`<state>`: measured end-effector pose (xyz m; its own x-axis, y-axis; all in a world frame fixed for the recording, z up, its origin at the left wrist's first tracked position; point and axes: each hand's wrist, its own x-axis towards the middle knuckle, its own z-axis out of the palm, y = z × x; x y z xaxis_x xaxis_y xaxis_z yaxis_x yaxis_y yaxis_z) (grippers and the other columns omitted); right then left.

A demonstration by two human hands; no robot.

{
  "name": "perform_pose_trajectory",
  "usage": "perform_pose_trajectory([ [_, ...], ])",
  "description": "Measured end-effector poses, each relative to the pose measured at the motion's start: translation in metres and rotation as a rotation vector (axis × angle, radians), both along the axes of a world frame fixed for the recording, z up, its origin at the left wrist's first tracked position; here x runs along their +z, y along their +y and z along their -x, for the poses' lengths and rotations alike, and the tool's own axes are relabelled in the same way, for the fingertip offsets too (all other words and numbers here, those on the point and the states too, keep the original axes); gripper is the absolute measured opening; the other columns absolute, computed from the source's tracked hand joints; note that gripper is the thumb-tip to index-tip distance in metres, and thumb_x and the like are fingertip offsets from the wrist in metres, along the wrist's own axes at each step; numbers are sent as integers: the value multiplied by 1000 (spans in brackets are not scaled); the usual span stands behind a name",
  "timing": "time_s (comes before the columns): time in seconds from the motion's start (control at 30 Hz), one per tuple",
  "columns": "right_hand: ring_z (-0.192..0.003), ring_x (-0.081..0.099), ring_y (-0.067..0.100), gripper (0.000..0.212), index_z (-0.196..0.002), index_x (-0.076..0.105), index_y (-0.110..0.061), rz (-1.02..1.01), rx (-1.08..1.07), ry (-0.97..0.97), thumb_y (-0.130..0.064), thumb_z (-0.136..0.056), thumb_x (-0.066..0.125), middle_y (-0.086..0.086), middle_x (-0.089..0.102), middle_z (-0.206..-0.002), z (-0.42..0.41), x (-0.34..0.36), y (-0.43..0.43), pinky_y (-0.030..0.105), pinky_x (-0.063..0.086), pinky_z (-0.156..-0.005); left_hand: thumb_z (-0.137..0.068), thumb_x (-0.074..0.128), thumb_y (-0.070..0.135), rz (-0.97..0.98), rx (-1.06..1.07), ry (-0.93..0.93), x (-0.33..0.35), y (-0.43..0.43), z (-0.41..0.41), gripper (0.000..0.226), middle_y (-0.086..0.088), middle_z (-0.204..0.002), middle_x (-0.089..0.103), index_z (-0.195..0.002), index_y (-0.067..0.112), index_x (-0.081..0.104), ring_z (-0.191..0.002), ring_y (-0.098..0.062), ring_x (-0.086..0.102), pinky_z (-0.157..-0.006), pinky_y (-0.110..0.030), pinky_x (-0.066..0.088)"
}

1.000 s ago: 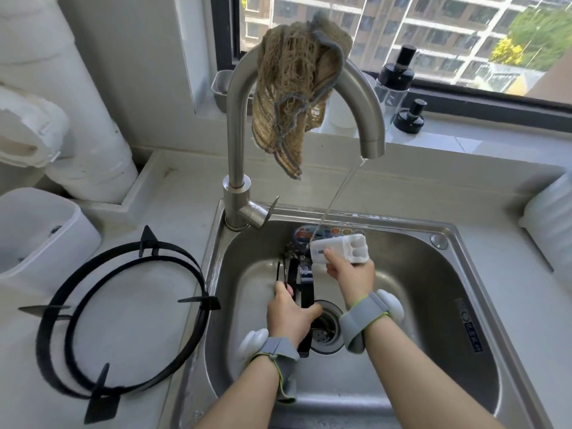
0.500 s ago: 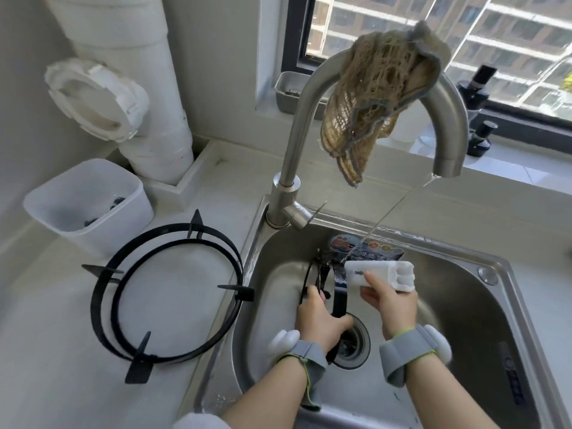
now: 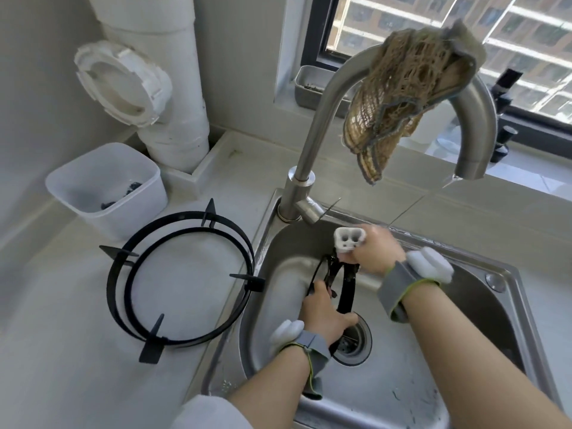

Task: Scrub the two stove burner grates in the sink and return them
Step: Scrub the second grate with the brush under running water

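Lying flat on the bench at the left is one black burner grate, just beside the sink. Inside the basin the left hand curls its fingers round the second grate, standing it on edge by the drain. The right hand grips a white scrubbing block at that grate's top edge.

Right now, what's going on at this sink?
A person is scrubbing one black round stove grate, stood on edge in the stainless steel sink. The left hand grips the grate while the right hand holds a white plastic scrubbing block at its upper end. The second black grate lies on the pale counter beside the sink. A thin trickle runs from the steel faucet.
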<state>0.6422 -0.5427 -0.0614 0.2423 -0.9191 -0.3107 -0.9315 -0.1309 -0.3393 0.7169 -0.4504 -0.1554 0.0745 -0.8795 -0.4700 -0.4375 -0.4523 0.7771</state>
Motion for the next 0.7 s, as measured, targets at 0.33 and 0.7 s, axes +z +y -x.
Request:
perform_pose_trajectory([
  [0.33, -71, 55, 20, 13, -77, 64, -8, 107, -967, -975, 2, -74, 72, 3, 60, -69, 35, -63, 70, 35, 48, -66, -70, 70, 29, 59, 73, 41, -2, 5, 5, 46, 0, -83, 48, -87, 18, 29, -71, -22, 44, -61, -26, 34],
  [0.7, -83, 55, 16, 18, -91, 55, -16, -181, -1452, -1624, -34, -91, 54, 2, 58, -89, 64, -77, 76, 38, 39, -101, -68, 74, 37, 18, -45, 102, -19, 34, -14, 45, 12, -74, 45, -78, 31, 31, -64, -2, 45, -56, -8, 38],
])
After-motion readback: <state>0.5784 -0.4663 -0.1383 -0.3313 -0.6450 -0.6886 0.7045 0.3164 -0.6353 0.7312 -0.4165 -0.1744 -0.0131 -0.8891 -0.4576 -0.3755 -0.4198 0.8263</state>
